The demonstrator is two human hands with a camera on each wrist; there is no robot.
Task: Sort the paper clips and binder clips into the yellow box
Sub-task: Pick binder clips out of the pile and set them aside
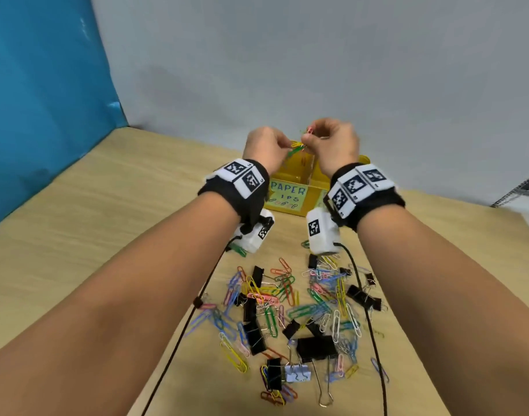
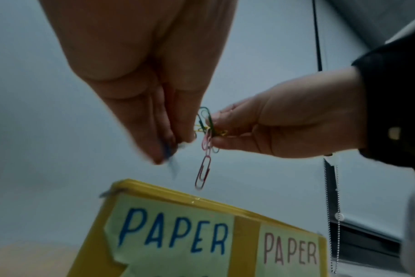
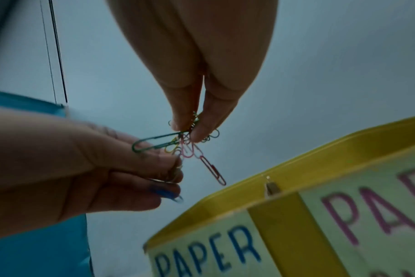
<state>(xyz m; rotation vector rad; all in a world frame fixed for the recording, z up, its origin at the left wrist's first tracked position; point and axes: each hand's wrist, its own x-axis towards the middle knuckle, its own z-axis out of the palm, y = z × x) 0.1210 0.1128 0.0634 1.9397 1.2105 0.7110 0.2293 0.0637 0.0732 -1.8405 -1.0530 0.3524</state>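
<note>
Both hands are raised above the yellow box [image 1: 314, 195], which has a divider and labels reading "PAPER". My right hand [image 1: 306, 139] pinches a tangle of coloured paper clips [image 3: 190, 131] between thumb and fingers. A red clip [image 3: 213, 172] dangles from the tangle over the box rim [image 3: 296, 159]. My left hand [image 1: 287, 147] pinches the tangle's other side, where a green clip [image 3: 156, 143] sticks out, and a blue clip [image 3: 166, 193] sits in its lower fingers. The tangle [image 2: 206, 127] hangs between both hands in the left wrist view. A pile of paper clips and black binder clips [image 1: 302, 310] lies on the wooden table.
Two black cables [image 1: 374, 340] from the wrist cameras trail across the pile. A blue sheet [image 1: 47, 115] hangs at the left and a grey wall stands behind the box. A spiral notebook [image 1: 527, 187] lies at the table's right edge.
</note>
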